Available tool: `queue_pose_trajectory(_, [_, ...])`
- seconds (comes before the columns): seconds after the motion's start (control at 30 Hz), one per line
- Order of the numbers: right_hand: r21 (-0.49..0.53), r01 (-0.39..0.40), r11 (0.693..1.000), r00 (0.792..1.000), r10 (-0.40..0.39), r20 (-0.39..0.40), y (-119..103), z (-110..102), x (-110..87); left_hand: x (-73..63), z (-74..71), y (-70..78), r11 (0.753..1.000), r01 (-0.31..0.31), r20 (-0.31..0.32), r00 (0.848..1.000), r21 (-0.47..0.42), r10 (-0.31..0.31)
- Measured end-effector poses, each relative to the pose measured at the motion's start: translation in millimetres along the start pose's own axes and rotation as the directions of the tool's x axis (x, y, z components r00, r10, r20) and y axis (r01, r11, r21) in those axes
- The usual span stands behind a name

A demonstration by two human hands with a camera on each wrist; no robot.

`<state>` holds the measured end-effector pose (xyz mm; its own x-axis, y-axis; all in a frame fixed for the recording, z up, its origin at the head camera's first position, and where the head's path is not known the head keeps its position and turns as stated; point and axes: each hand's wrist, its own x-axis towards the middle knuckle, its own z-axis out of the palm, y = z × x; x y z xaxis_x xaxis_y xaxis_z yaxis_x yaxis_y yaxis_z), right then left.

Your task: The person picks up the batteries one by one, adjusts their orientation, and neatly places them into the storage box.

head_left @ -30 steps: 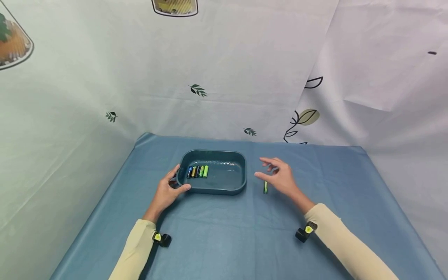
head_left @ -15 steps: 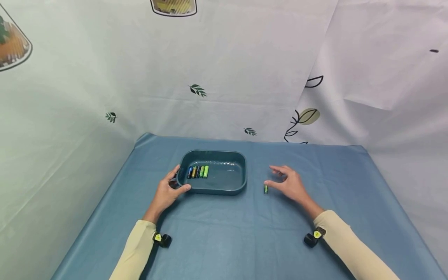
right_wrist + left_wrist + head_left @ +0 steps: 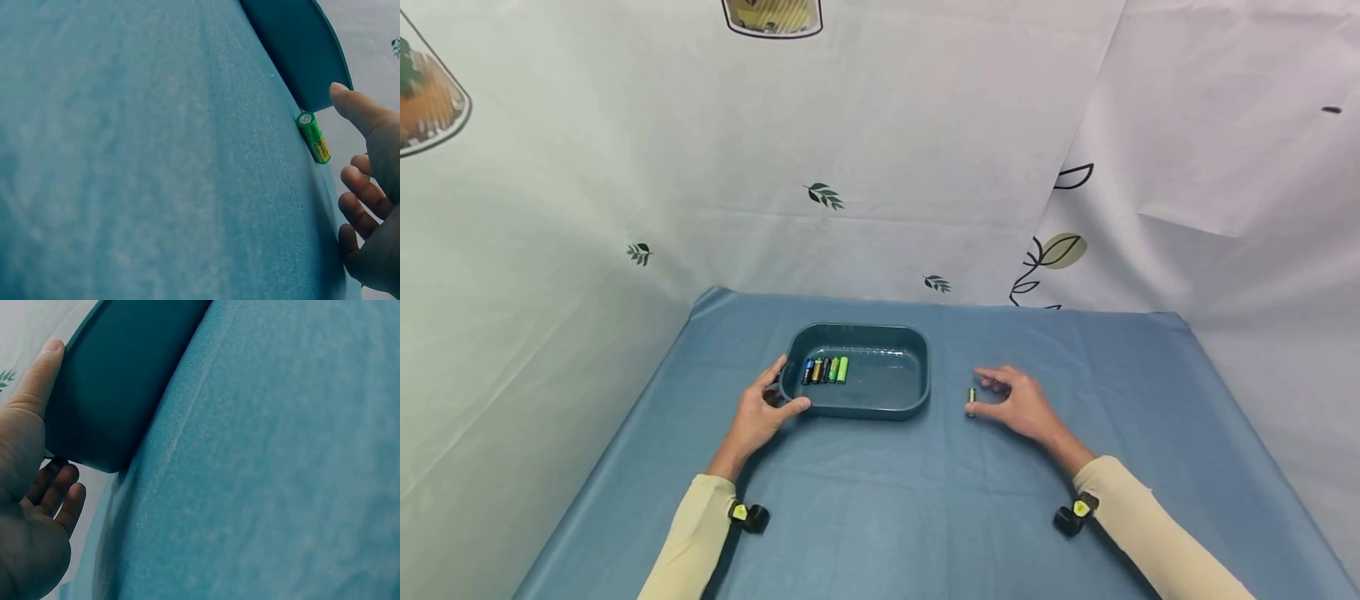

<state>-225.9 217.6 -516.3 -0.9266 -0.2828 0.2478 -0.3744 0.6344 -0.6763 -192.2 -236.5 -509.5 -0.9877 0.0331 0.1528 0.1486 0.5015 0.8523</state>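
Observation:
A dark teal baking dish [image 3: 887, 412] stands on the cloth, with several batteries [image 3: 825, 371] side by side in its left part. My left hand [image 3: 760, 421] holds the dish's left end, thumb along the near wall and fingers at the end handle; in the left wrist view the thumb [image 3: 40, 378] lies against the wall. To the right of the dish, a single green battery [image 3: 314, 137] lies on the cloth. My right hand [image 3: 1018, 404] is over it, thumb partly covering it in the head view. In the right wrist view the thumb and loosely bent fingers are apart from the battery.
A blue cloth [image 3: 880, 517] covers the table. White printed curtains [image 3: 880, 150] hang behind and at both sides. Each wrist carries a small black camera, such as the right wrist camera [image 3: 1070, 520].
My right hand has moved right and toward me, its thumb coming down over the lone battery. My left hand and the dish have stayed in place.

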Motion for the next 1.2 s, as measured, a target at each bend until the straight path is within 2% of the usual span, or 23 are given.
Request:
queue_pose_trajectory(0.27, [-0.026, -0.011, 1.000, 0.997, 0.013, 0.077, 1.1, 0.8, -0.5, 0.2, 0.7, -1.7, 1.000, -0.004, 0.002, 1.000, -0.006, 0.004])
queue_pose_trajectory(0.8, [-0.037, -0.022, 0.999, 0.995, 0.026, 0.096, 1.5, 0.2, -2.5, -0.5, 0.1, 0.6, 1.000, -0.003, -0.001, 1.000, -0.014, 0.003])
queue_pose_trajectory(1.2, [-0.056, 0.001, 0.998, 0.994, 0.005, 0.112, 1.5, 0.9, -3.2, -0.2, 0.1, 1.1, 1.000, -0.001, -0.002, 1.000, -0.014, 0.001])
